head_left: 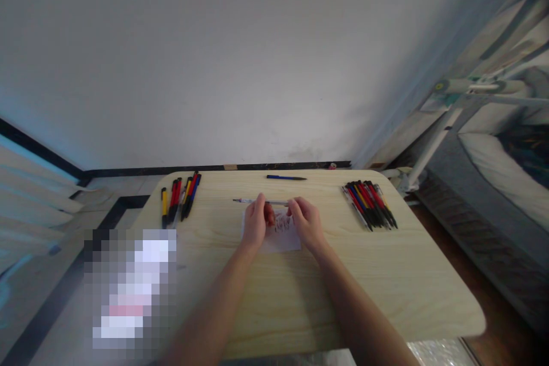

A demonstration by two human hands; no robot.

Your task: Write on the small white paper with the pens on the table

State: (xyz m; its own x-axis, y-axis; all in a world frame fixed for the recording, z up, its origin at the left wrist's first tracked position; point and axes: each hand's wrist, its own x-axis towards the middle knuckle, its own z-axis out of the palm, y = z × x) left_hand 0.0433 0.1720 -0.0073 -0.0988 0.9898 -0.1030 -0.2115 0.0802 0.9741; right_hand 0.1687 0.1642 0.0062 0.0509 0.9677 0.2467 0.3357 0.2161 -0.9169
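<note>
A clear-barrelled pen [277,202] lies level between my two hands, above the top edge of a small sheet of paper [281,243] with dark scribbles on it. My left hand [256,222] has its fingers closed round the pen's left part, and the tip [237,201] sticks out past them to the left. At the pen's other end, my right hand [305,218] pinches it between thumb and fingers. Beyond the hands, a blue and black pen [286,178] rests near the table's far edge.
On the pale wooden table [377,297], several pens [182,200] lie at the left and a denser group of pens [369,205] at the right. A wall [257,68] rises behind. A bed [493,183] stands at the right. A blurred-out patch [132,286] covers the left front.
</note>
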